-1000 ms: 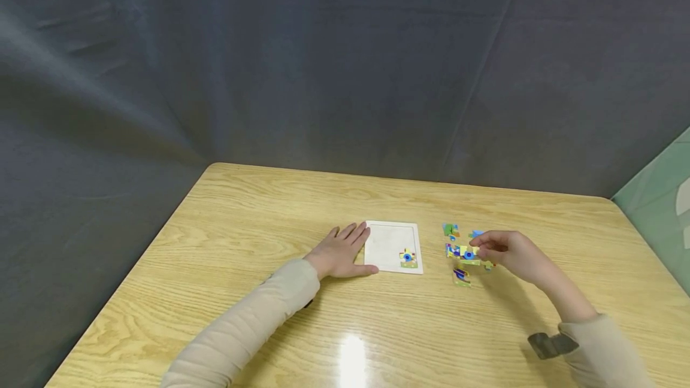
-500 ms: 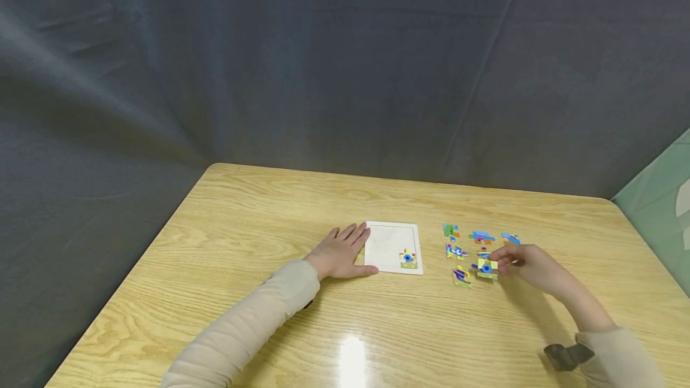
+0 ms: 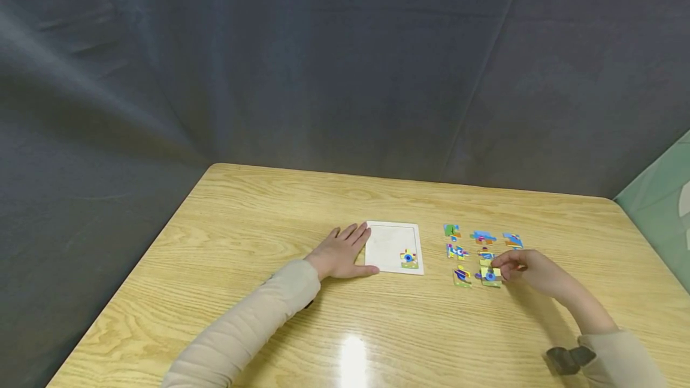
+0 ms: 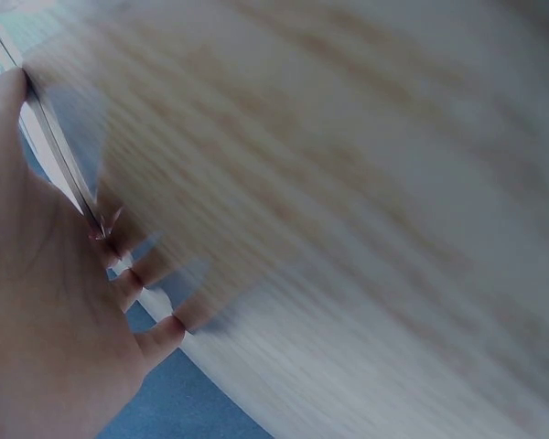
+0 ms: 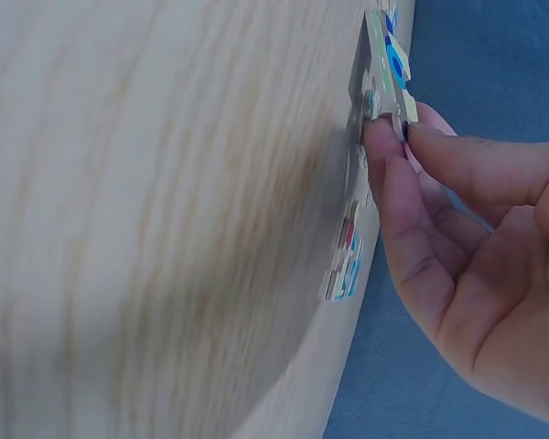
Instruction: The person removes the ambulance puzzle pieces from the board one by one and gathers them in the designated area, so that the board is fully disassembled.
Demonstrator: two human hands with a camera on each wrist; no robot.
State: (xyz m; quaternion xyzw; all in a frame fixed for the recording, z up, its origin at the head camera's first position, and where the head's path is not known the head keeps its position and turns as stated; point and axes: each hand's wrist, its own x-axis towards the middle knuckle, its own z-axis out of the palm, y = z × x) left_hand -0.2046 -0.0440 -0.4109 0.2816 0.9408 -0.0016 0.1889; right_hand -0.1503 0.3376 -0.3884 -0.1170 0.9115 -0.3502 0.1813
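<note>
My left hand (image 3: pixel 342 253) lies spread on the table, its fingertips and thumb touching the left side of a white square puzzle tray (image 3: pixel 385 235). In the left wrist view, the left hand (image 4: pixel 64 256) meets the tray's edge. One puzzle piece (image 3: pixel 408 258) with a blue round spot sits in the tray's near right corner. Between thumb and fingers, my right hand (image 3: pixel 530 268) pinches a yellow and green puzzle piece (image 3: pixel 490 276) with a blue circle. The right wrist view has this piece tilted just above the table, in the grip of the right hand (image 5: pixel 476 238).
Several loose puzzle pieces lie right of the tray, among them a green and blue one (image 3: pixel 451 230), a blue and orange one (image 3: pixel 483 237), a piece with eyes (image 3: pixel 457 251) and a yellow and dark blue one (image 3: pixel 462 276). A dark curtain (image 3: pixel 345 76) hangs behind the table.
My right hand has carried the pinched puzzle piece rightward and nearer to me, to the near side of the loose pieces. The left hand and tray have stayed in place.
</note>
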